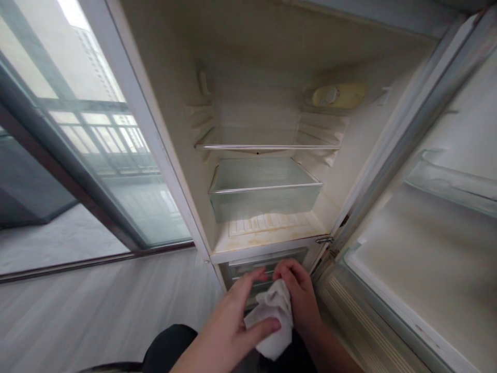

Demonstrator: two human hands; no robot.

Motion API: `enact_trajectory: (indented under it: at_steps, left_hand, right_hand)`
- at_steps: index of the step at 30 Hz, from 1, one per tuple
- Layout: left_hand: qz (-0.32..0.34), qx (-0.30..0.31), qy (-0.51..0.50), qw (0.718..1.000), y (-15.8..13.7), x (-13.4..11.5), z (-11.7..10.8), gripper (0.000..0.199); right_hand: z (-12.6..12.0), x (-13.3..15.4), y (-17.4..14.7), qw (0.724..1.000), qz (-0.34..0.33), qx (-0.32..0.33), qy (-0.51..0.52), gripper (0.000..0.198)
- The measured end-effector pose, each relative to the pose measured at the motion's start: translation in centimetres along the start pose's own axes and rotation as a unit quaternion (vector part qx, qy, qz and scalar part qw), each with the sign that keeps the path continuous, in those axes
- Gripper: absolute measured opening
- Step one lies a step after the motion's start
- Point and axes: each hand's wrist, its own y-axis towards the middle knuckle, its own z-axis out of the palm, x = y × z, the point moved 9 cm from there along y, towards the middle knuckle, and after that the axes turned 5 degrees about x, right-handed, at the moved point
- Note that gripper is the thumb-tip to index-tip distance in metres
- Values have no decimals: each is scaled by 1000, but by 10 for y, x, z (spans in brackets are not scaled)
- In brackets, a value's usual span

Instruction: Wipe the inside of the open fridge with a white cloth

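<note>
A crumpled white cloth (pixel 274 321), thin like a wipe, hangs between my hands in front of the fridge. My right hand (pixel 301 292) is closed on its upper right edge, fingers curled in a pinch. My left hand (pixel 240 316) has its fingers stretched apart, the thumb lying across the front of the cloth; whether it bears any of the weight I cannot tell. Just beyond my hands stands the open fridge, with yellowish stains on its ribbed floor (pixel 260 228). Above that floor sit a clear drawer (pixel 264 199) and a glass shelf (pixel 267 146).
The fridge door (pixel 435 243) stands wide open on the right, with a clear door rack (pixel 454 186). A closed lower compartment (pixel 267 256) is below, and a metal hinge (pixel 324 240) juts out at the corner. To the left are grey flooring (pixel 163 305) and a glass sliding door (pixel 135 207).
</note>
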Motion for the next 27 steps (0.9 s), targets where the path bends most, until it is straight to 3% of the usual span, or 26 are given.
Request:
enact_trajectory:
  at_steps: [3,6,9,14,19,21,24,27]
  left_hand:
    - [-40,48,-85,994,20,18,9,27]
    - [-47,28,-142,988,22,27,4,31]
    - [-40,40,-159,986,20,28,15,30]
    - [-57,-73,-200,975,26,39,17,33]
    - [-59,-130,-147,979,29,41,-10,34]
    - [-61,-157,-154,974,29,43,-20,33]
    - [-60,-186,-176,965,33,50,-25,33]
    - [-53,-191,-167,966,41,60,-25,34]
  right_hand:
    - [3,5,12,998,10,-22,53,29]
    - [8,5,20,1000,4,-19,18,28]
    - [13,5,24,999,-27,-22,-42,24]
    - [26,6,22,991,-96,3,-95,16]
    - [34,-4,16,978,-99,97,-156,62]
    - [29,3,14,964,-143,88,-204,48]
    - [31,15,9,937,-197,99,-270,8]
    - [30,20,11,932,-193,109,-288,17]
